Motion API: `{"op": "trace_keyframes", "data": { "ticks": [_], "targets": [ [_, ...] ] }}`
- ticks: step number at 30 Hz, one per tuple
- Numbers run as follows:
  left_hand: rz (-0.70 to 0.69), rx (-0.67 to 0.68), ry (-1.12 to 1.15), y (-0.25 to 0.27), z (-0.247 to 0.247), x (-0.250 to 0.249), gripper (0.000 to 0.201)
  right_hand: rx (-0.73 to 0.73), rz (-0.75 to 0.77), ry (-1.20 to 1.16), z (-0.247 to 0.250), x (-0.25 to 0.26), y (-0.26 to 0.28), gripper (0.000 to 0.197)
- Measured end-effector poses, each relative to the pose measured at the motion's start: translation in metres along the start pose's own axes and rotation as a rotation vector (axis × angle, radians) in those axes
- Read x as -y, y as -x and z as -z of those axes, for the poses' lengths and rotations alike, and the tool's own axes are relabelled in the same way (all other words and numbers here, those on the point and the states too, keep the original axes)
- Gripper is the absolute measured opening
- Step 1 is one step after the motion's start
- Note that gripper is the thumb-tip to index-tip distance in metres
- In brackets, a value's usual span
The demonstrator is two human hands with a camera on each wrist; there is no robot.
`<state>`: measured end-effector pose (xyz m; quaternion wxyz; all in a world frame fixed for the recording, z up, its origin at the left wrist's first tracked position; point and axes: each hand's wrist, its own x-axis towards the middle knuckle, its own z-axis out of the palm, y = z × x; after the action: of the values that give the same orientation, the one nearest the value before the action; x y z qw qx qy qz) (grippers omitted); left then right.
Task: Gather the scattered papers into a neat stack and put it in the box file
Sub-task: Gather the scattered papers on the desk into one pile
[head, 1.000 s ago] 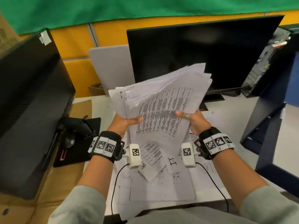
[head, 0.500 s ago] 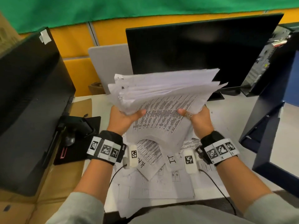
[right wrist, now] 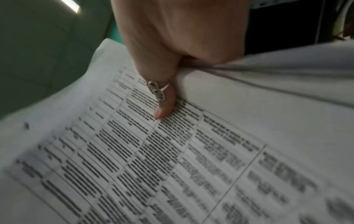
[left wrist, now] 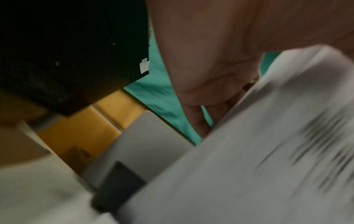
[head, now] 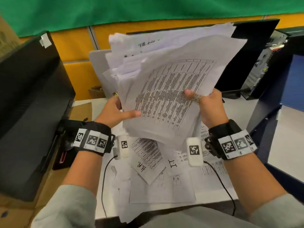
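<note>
Fingers of the left hand (head: 115, 111) curl around the left edge of the bundle of papers (head: 167, 86), thumb on the front sheet; the right hand (head: 209, 106) grips the right edge, its ringed thumb (right wrist: 162, 98) pressing on the printed table. Between both hands the bundle stands tilted, sheets uneven. Below the fingers, loose sheets (head: 158, 181) lie on the desk (head: 233, 106).

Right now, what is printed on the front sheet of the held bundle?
A ruled table of black text on white front sheet; clearest in the right wrist view.
</note>
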<state>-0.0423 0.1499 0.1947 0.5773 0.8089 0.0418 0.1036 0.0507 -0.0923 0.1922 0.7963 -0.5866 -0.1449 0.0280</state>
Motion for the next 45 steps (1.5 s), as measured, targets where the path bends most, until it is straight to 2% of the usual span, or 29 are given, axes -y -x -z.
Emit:
{"op": "trace_keyframes", "data": {
  "ticks": [3,6,10,14,18,21,25,28,32,34,36,39,40,42,43,45],
  "targets": [
    [0.151,0.083,0.0,0.0,-0.002,0.025,0.04,-0.025,-0.123,-0.077,0.002,-0.009,-0.002,0.041],
    [0.251,-0.005,0.048,0.002,-0.011,0.041,0.043,0.005,-0.183,-0.062,0.004,-0.018,-0.003,0.042],
    [0.183,-0.205,0.075,0.004,-0.03,0.043,0.033,0.111,-0.109,0.164,0.001,-0.027,0.001,0.049],
    [0.116,-0.353,0.094,0.008,-0.048,0.046,0.02,0.077,-0.017,0.203,-0.003,-0.041,0.011,0.054],
    [0.091,-0.309,0.164,0.018,-0.052,0.052,0.036,0.165,-0.076,0.182,0.015,-0.048,0.018,0.059],
    [0.062,-0.268,0.187,0.015,-0.049,0.053,0.046,0.18,-0.173,0.139,0.022,-0.057,0.018,0.053],
    [0.097,-0.232,0.218,0.005,-0.046,0.05,0.041,0.111,-0.191,0.107,0.024,-0.062,0.011,0.044],
    [0.111,-0.143,0.158,0.005,-0.049,0.054,0.039,0.149,-0.247,0.181,0.026,-0.072,0.011,0.044],
    [0.061,-0.274,0.175,-0.001,-0.057,0.053,0.027,0.152,-0.19,0.24,0.015,-0.079,0.017,0.039],
    [0.041,-0.292,0.188,-0.006,-0.057,0.047,0.025,0.164,-0.146,0.242,0.013,-0.074,0.015,0.037],
    [0.011,-0.283,0.171,-0.013,-0.054,0.04,0.028,0.181,-0.144,0.221,0.019,-0.068,0.017,0.042],
    [0.015,-0.242,0.181,-0.021,-0.049,0.03,0.031,0.219,-0.212,0.161,0.026,-0.067,0.028,0.062],
    [0.024,-0.23,0.199,-0.022,-0.048,0.027,0.032,0.236,-0.229,0.16,0.026,-0.07,0.033,0.061],
    [0.05,-0.225,0.264,-0.025,-0.049,0.027,0.035,0.216,-0.242,0.166,0.023,-0.079,0.038,0.045],
    [0.081,-0.22,0.288,-0.025,-0.051,0.03,0.038,0.162,-0.246,0.155,0.021,-0.083,0.04,0.037],
    [0.179,-0.166,0.237,-0.021,-0.054,0.043,0.047,0.08,-0.264,0.143,0.024,-0.092,0.041,0.034]
  ]
}}
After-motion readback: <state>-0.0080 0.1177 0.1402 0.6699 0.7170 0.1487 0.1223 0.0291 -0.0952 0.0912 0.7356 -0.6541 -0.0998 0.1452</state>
